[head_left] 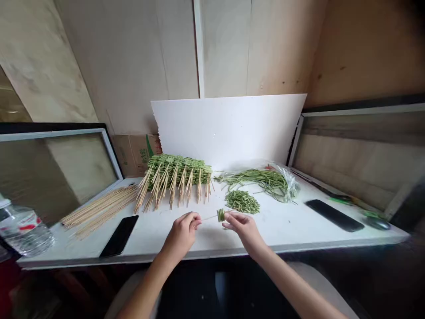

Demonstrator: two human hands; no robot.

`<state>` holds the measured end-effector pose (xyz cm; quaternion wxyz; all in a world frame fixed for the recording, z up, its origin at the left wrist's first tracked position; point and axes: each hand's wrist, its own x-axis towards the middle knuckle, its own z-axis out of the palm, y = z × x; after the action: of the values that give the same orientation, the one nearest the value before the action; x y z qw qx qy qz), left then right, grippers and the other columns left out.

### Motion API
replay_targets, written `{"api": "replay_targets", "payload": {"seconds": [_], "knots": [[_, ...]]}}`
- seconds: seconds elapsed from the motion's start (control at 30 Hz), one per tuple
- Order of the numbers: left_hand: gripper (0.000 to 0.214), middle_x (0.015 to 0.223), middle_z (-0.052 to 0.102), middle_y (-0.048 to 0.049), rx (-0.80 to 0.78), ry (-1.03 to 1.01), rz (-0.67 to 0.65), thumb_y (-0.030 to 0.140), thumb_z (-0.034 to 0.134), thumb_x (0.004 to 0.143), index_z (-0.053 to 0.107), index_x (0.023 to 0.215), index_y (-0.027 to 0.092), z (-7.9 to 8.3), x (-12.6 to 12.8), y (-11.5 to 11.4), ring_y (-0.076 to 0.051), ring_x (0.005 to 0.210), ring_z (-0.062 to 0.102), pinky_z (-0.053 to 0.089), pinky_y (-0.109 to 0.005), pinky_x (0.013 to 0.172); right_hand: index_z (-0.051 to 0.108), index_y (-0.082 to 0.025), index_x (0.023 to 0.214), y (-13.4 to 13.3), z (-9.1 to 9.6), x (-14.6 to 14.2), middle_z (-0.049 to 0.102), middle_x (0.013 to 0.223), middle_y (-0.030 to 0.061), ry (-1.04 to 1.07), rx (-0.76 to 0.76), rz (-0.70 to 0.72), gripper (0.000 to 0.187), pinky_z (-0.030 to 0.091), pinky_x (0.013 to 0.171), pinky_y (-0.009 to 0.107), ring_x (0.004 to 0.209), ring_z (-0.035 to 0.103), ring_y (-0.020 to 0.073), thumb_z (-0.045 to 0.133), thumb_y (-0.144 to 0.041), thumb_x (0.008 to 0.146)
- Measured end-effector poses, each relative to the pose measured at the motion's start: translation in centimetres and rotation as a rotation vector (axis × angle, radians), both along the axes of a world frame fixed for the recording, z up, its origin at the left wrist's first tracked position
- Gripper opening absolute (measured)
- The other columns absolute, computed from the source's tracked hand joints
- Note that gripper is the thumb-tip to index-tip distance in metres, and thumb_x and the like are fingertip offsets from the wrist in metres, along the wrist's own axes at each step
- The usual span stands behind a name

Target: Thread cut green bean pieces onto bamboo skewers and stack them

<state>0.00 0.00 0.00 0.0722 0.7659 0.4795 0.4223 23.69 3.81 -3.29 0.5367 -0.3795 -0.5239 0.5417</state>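
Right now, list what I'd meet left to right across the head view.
Clear plastic bottle, loose thin wooden sticks, stacked skewers of green stem pieces, short row of threaded green pieces, heap of cut green pieces, black rectangular phone at right, dark rounded mouse.

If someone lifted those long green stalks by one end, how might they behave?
The long green stalks would probably droop, since several already curve as they lie. They may slip apart rather than lift as one bunch, as they look loose and spread out. Some might snag in the thin, crumpled plastic bag, which wraps around one end.
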Motion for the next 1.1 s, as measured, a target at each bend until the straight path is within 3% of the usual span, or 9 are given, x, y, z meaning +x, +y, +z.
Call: {"api": "replay_targets", "payload": {"seconds": [0.13,0.23,0.33,0.43,0.53,0.7,0.8,0.93,1.1], "knots": [[0.015,0.072,0.063,-0.0004,0.035,-0.021,0.067,0.019,0.049,0.098,0.061,0.089,0.020,0.0,-0.9,0.7,-0.016,0.068,0.061,0.044,-0.024,0.068,0.081,-0.024,0.101,0.7,1.6,2.1,0.076,0.110,0.0098,-0.465,0.288,-0.019,0.032,0.055,0.084,0.045,0.105,0.066,0.0324,0.065,-0.051,0.090],[0.015,0.071,0.063,0.0000,0.036,-0.020,0.095,0.020,0.049,0.098,0.061,0.089,0.020,-0.1,-1.3,0.9,-0.016,0.066,0.060,0.044,-0.024,0.067,0.082,-0.026,0.091,1.2,1.1,3.3,0.077,0.093,0.0090,-0.874,0.540,-0.087,0.019,0.050,0.087,0.047,0.098,0.062,0.0328,0.069,-0.039,0.089],[0.016,0.070,0.062,0.0006,0.018,-0.009,0.086,0.020,0.049,0.098,0.061,0.089,0.021,-0.2,-1.3,0.9,-0.015,0.066,0.059,0.044,-0.024,0.067,0.082,-0.026,0.088,1.5,-0.2,3.5,0.076,0.088,0.0095,-1.062,0.652,-0.112,0.012,0.049,0.083,0.045,0.093,0.060,0.0319,0.071,-0.030,0.088],[0.016,0.071,0.061,0.0008,0.005,0.001,0.068,0.019,0.049,0.099,0.061,0.088,0.021,-0.1,-1.2,0.9,-0.015,0.067,0.059,0.044,-0.024,0.068,0.081,-0.025,0.084,1.5,-0.8,3.0,0.075,0.087,0.0106,-1.098,0.696,-0.103,0.014,0.049,0.082,0.044,0.093,0.060,0.0321,0.068,-0.025,0.089],[0.016,0.071,0.061,0.0009,0.009,-0.005,0.069,0.020,0.049,0.099,0.060,0.088,0.021,0.0,-1.1,0.9,-0.015,0.066,0.059,0.044,-0.024,0.067,0.080,-0.024,0.086,1.5,-0.2,2.9,0.077,0.088,0.0110,-0.965,0.627,-0.126,0.016,0.050,0.082,0.045,0.094,0.063,0.0328,0.067,-0.030,0.090],[0.014,0.070,0.062,0.0007,0.011,-0.050,0.070,0.023,0.051,0.099,0.061,0.089,0.020,0.0,-1.3,0.9,-0.015,0.065,0.060,0.045,-0.024,0.066,0.079,-0.022,0.092,2.2,1.6,3.9,0.079,0.090,0.0091,-0.373,0.142,-0.034,0.030,0.052,0.068,0.036,0.085,0.072,0.0281,0.076,-0.050,0.082],[0.014,0.069,0.063,0.0005,0.009,-0.081,0.066,0.025,0.052,0.099,0.061,0.089,0.020,0.0,-1.2,0.8,-0.015,0.065,0.061,0.046,-0.024,0.066,0.079,-0.023,0.099,2.4,2.2,4.2,0.080,0.095,0.0084,-0.029,-0.040,-0.005,0.036,0.053,0.074,0.034,0.096,0.072,0.0270,0.084,-0.049,0.075],[0.015,0.070,0.064,0.0002,0.020,-0.088,0.065,0.024,0.051,0.098,0.061,0.088,0.020,0.1,-0.8,0.4,-0.015,0.065,0.062,0.047,-0.024,0.066,0.080,-0.025,0.095,2.1,2.4,4.0,0.080,0.101,0.0063,0.277,-0.126,0.062,0.029,0.054,0.082,0.032,0.109,0.070,0.0253,0.086,-0.044,0.075],[0.015,0.070,0.064,0.0000,0.023,-0.080,0.042,0.024,0.051,0.099,0.061,0.088,0.021,0.2,-0.3,0.2,-0.015,0.066,0.062,0.047,-0.024,0.066,0.078,-0.025,0.098,1.6,2.6,3.7,0.077,0.116,0.0038,0.407,-0.148,0.154,0.019,0.056,0.082,0.026,0.128,0.061,0.0240,0.079,-0.039,0.084]]}}
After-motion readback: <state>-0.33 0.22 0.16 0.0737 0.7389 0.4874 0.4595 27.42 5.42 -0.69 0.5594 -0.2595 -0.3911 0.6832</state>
